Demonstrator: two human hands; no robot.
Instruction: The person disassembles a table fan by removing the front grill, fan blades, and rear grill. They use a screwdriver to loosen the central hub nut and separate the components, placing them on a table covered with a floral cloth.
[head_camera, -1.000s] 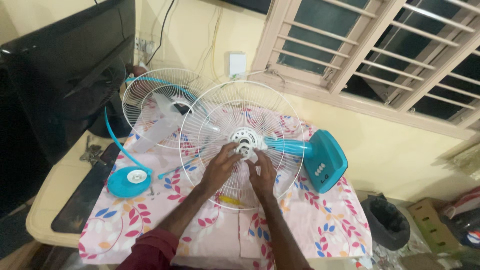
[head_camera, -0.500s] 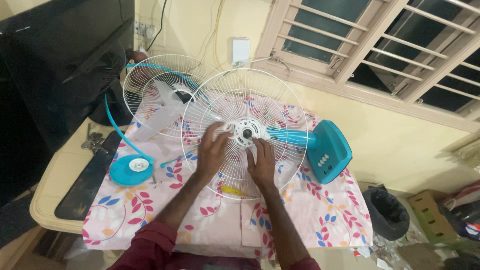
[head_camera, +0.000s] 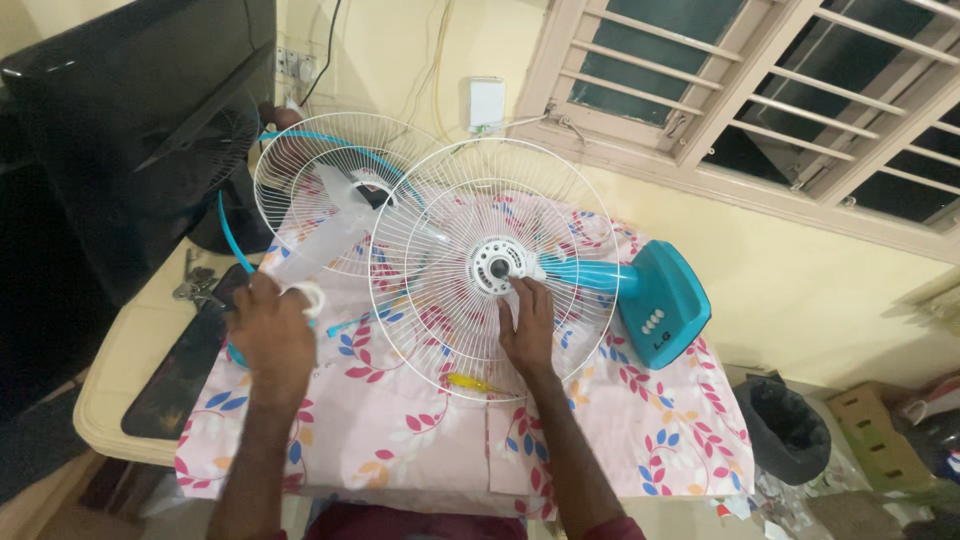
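The grille is steadied at centre frame by the flat, open right hand, while a white ring is gripped by the left hand at left.

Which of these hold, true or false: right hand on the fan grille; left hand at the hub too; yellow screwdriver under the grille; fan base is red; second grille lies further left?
1. The right hand rests on the white fan grille. True.
2. The left hand is at the hub. False: it is off to the left, holding a white ring.
3. A yellow screwdriver lies under the grille. True.
4. The fan base is red. False: teal.
5. A second grille lies further left. True.
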